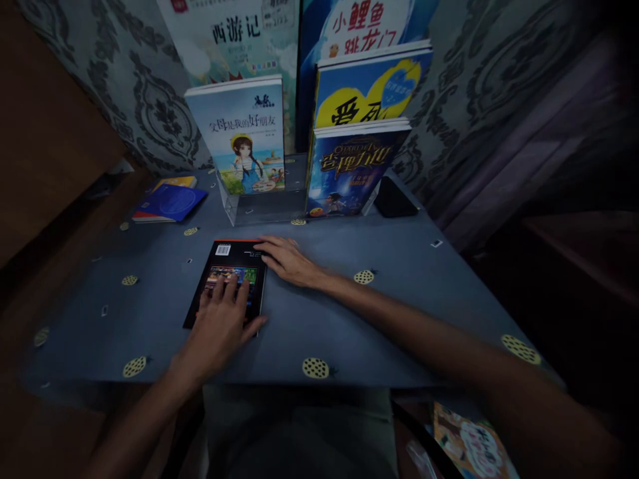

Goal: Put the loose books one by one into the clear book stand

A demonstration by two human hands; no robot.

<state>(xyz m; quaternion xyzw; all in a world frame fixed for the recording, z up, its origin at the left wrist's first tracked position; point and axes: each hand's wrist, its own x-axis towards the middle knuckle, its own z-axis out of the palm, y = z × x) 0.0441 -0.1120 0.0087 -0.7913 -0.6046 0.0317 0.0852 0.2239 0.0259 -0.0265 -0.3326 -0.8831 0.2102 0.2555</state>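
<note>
A black book point(234, 256) with a barcode on its visible cover lies closed on the table. My left hand point(223, 313) rests flat on the lower part of it, fingers stretched over the cover picture and thumb out past its right edge. At the book's upper right corner is my right hand point(287, 258), its fingers extended and fingertips touching the corner. Neither hand grips anything that I can see.
Books stand in a clear acrylic rack point(264, 207) at the back, among them a light blue book point(249, 143) and a dark blue book point(349, 173). A blue book point(172, 201) tops a small pile at the left. A black flat object point(394, 198) lies behind right.
</note>
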